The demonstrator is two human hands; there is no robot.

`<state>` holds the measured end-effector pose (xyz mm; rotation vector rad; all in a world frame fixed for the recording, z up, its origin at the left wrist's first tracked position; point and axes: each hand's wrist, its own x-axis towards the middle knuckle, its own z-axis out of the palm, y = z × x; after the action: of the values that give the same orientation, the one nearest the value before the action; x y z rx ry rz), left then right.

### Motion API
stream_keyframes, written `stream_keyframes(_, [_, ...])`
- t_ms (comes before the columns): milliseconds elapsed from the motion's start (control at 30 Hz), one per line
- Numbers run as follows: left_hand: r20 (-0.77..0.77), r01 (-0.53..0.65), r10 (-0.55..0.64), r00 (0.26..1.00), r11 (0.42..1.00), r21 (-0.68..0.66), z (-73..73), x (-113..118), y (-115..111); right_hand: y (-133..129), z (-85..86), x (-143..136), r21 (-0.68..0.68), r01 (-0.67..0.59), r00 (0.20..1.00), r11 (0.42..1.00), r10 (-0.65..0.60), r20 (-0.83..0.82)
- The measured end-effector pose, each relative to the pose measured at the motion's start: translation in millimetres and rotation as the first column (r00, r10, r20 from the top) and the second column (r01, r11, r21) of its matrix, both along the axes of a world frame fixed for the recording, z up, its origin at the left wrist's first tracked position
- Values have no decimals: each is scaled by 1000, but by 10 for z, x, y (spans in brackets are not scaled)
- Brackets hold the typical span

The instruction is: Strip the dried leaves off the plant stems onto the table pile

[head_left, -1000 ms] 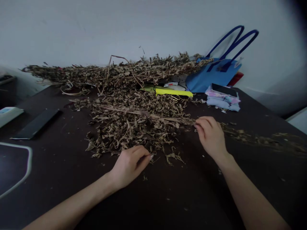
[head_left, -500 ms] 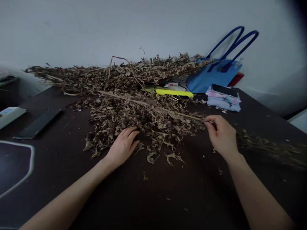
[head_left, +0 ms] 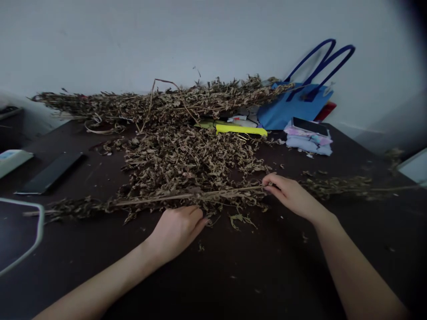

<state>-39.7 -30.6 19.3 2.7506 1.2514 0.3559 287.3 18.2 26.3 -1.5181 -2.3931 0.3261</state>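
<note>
A long dried plant stalk (head_left: 185, 196) lies across the front of a heap of dry, curled leaves (head_left: 173, 155). My right hand (head_left: 287, 193) pinches it between thumb and fingers, right of the heap. Leafy parts of the stalk stretch out left and right, blurred at the far right. Just below the stalk, my left hand (head_left: 176, 231) is loosely bent, with its thumb apart from the fingers and nothing visible in it. Its other fingertips are hidden behind the knuckles. A loose leaf cluster (head_left: 240, 220) lies between the hands.
A large bundle of dried stalks (head_left: 167, 102) lies along the wall. By its right end are a yellow-handled tool (head_left: 242, 130), a blue bag (head_left: 293, 109) and a phone (head_left: 310, 126) on folded cloth (head_left: 308, 143). A dark flat bar (head_left: 50, 174) and white cable (head_left: 40, 226) are at left.
The stalk has come toward me, from over the heap to its front edge. My right hand has moved left and slightly nearer; my left hand has drawn back off the leaves.
</note>
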Motion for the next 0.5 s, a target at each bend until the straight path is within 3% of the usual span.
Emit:
stream_keyframes(133, [-60,-53,48,997,995,-87,-11,-15,63,72,-86,84,48,41,999,998,-41,4])
stream_keyframes(500, [72,-52,60,996,993,-107,-99,-22,113,121,-109,259,143,173,985,975,-168,-46])
